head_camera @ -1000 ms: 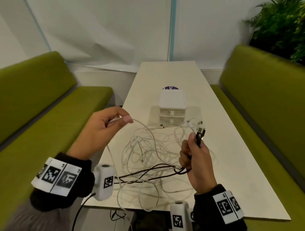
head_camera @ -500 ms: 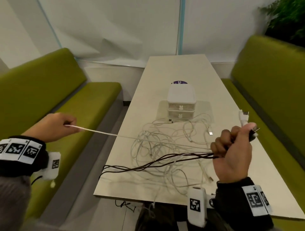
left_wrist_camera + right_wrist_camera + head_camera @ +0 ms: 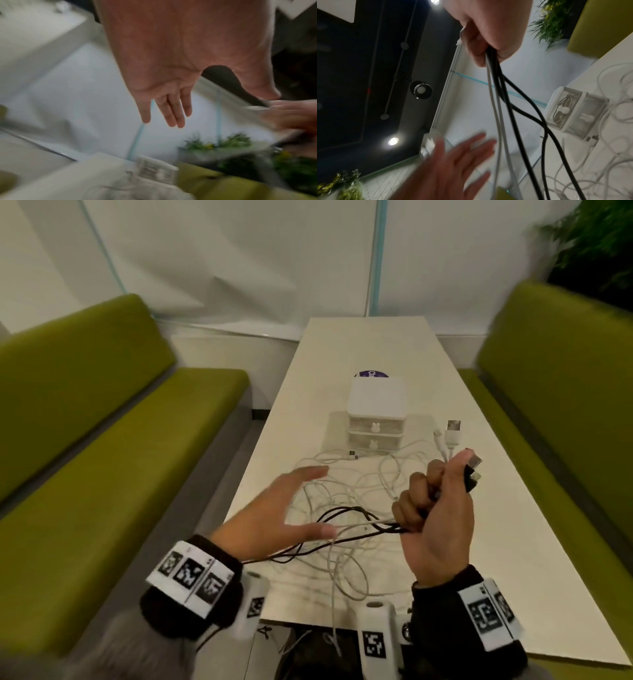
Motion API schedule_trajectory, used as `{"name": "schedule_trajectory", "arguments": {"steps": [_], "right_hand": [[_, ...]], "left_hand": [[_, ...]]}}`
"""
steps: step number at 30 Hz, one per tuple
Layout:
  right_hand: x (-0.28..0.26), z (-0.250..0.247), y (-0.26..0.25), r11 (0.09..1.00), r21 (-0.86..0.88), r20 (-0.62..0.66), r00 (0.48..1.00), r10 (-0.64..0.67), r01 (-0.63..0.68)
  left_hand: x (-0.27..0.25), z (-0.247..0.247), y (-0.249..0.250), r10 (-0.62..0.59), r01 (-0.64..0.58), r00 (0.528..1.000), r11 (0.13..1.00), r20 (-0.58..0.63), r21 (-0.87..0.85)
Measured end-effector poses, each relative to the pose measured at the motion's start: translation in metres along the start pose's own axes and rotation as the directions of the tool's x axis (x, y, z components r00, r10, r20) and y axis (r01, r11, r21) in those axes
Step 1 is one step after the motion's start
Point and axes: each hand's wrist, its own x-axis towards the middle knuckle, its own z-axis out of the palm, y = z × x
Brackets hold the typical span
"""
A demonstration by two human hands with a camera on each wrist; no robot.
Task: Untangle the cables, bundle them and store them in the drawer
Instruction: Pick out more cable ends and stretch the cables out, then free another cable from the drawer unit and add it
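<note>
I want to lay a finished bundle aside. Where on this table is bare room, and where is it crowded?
Bare: the far end of the table beyond the drawer unit, and the strip along its right edge beside the right hand. Crowded: the near middle, where the white cable tangle sprawls from the drawers toward the near edge under the open left hand.

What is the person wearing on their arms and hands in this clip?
Both hands, left hand and right hand, are bare. Each wrist has a dark cuff wrapped by a white band printed with black square marker codes. A white cylindrical wrist camera with a similar code hangs below each wrist. The left forearm sleeve looks grey.
</note>
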Motion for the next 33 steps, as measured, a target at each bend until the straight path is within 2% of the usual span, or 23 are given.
{"name": "schedule_trajectory", "arguments": {"steps": [2, 4, 5, 8, 10, 13, 17, 19, 23, 28, 29, 30, 33], "right_hand": [[-0.001, 0.004, 0.005, 1.0, -0.017, 0.02, 1.0, 0.013, -0.013], [0.0, 0.004, 0.005, 1.0, -0.02, 0.029, 1.0, 0.007, -0.006], [0.0, 0.001, 0.001, 1.0, -0.023, 0.014, 1.0, -0.005, 0.005], [0.008, -0.014, -0.02, 0.996, -0.051, -0.066, 0.995, -0.077, 0.073], [0.011, -0.022, -0.028, 0.989, -0.102, -0.105, 0.987, -0.122, 0.111], [0.011, -0.028, -0.023, 0.978, -0.156, -0.145, 0.976, -0.163, 0.14], [0.009, -0.033, -0.016, 0.975, -0.177, -0.164, 0.972, -0.166, 0.137], [0.008, -0.035, -0.015, 0.969, -0.201, -0.158, 0.971, -0.179, 0.146], [0.007, -0.042, -0.023, 0.96, -0.186, -0.189, 0.952, -0.243, 0.208], [0.01, -0.055, -0.038, 0.955, -0.163, -0.242, 0.928, -0.284, 0.249], [0.013, -0.059, -0.041, 0.957, -0.155, -0.251, 0.927, -0.278, 0.245], [0.017, -0.064, -0.043, 0.961, -0.147, -0.253, 0.931, -0.265, 0.233], [0.025, -0.079, -0.042, 0.97, -0.148, -0.231, 0.946, -0.226, 0.195]], "left_hand": [[0.014, 0.04, 0.027, 0.119, -0.125, 0.984, 0.992, 0.134, 0.031], [0.028, 0.064, 0.025, 0.197, -0.223, 0.959, 0.968, 0.204, 0.114], [0.032, 0.067, 0.019, 0.183, -0.208, 0.964, 0.971, 0.193, 0.117], [0.031, 0.048, -0.024, -0.001, -0.023, 0.991, 0.984, 0.137, 0.178], [0.021, 0.031, -0.049, -0.069, 0.045, 0.99, 0.98, 0.12, 0.193], [0.012, 0.013, -0.063, -0.068, 0.036, 0.987, 0.976, 0.143, 0.213], [0.003, -0.004, -0.074, -0.07, 0.053, 0.993, 0.985, 0.097, 0.167], [0.002, -0.011, -0.081, -0.069, 0.051, 0.994, 0.978, 0.082, 0.204], [0.003, -0.015, -0.089, -0.124, 0.076, 0.986, 0.924, 0.107, 0.376], [0.001, -0.014, -0.108, -0.166, 0.149, 0.986, 0.756, -0.033, 0.637], [0.0, -0.016, -0.112, -0.192, 0.18, 0.98, 0.756, -0.049, 0.629], [-0.001, -0.018, -0.118, -0.194, 0.191, 0.979, 0.792, -0.058, 0.58], [-0.008, -0.021, -0.124, -0.202, 0.219, 0.976, 0.917, -0.084, 0.335]]}}
